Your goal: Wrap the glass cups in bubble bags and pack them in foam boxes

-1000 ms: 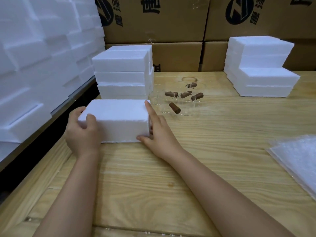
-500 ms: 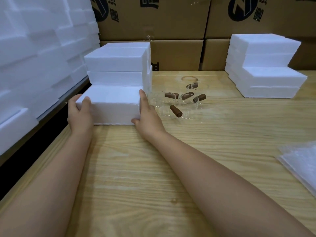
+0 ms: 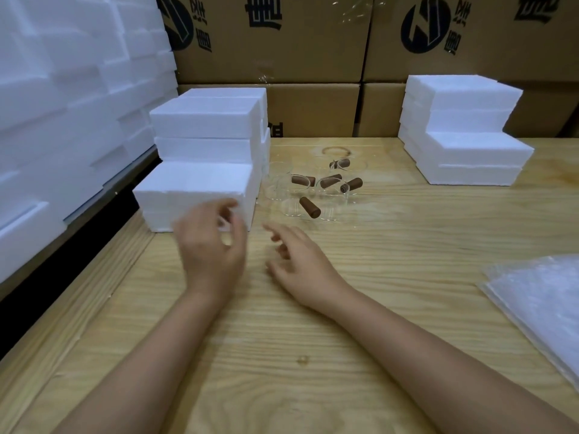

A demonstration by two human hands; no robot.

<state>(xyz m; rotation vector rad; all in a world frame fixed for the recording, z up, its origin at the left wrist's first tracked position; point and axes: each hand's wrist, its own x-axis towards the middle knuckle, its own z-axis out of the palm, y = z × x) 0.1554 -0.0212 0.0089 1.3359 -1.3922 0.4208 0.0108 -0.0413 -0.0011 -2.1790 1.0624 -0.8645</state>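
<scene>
A closed white foam box [image 3: 194, 189] sits on the wooden table against the front of a stack of foam boxes [image 3: 206, 126] at the left. Several clear glass cups with brown handles [image 3: 308, 195] stand to its right. My left hand [image 3: 213, 245], blurred, hovers just in front of the box with loosely curled fingers and holds nothing. My right hand [image 3: 300, 264] hovers over the table to the right of the box, fingers relaxed and spread, empty. A pile of bubble bags [image 3: 542, 305] lies at the right edge.
A second stack of foam boxes [image 3: 463, 133] stands at the back right. Cardboard cartons [image 3: 313, 57] line the back wall. Foam pieces [image 3: 62, 104] are piled beyond the table's left edge. Bare wooden table [image 3: 344, 324] lies around my forearms.
Both hands pushed the foam box back against the stack, then let go of it and drew back toward me. The box now rests untouched.
</scene>
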